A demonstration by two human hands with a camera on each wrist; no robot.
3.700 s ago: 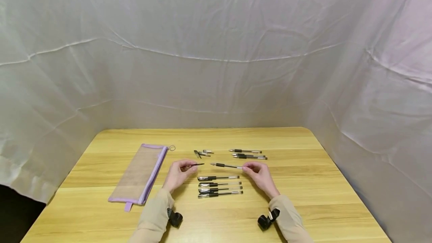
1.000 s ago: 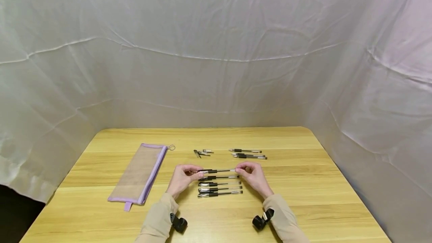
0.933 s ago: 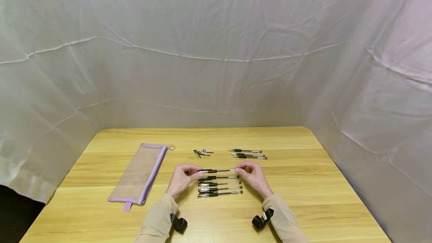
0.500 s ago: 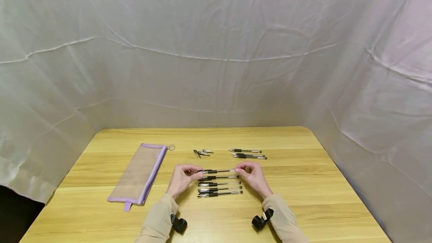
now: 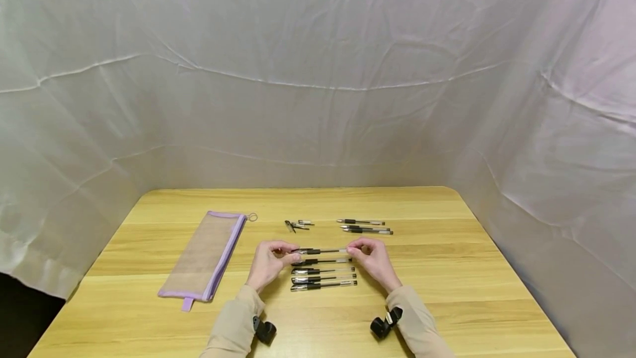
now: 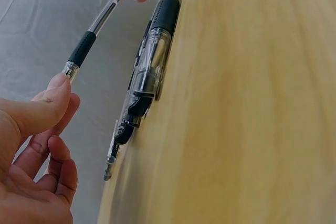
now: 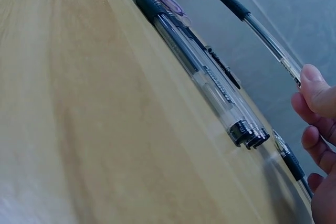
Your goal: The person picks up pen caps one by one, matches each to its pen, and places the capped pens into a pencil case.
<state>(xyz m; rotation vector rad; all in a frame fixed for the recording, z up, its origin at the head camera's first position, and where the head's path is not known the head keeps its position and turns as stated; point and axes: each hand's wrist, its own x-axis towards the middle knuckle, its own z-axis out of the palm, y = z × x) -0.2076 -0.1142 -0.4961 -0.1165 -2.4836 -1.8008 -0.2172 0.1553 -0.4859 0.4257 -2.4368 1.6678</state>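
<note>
While the left hand [image 5: 270,264] pinches one end of a clear plastic pen [image 5: 320,251] and the right hand [image 5: 374,262] pinches the other, that pen hangs above the wood-grained table [image 5: 422,211]. Around it in the head view, four capped pens [image 5: 313,279] lie close at 6 o'clock, loose caps [image 5: 300,227] at 11, three uncapped pens [image 5: 354,230] at 2, a flat purple-edged mesh pouch [image 5: 202,258] at 9. The held pen's round black grip [image 6: 82,48] looks dotted.
</note>
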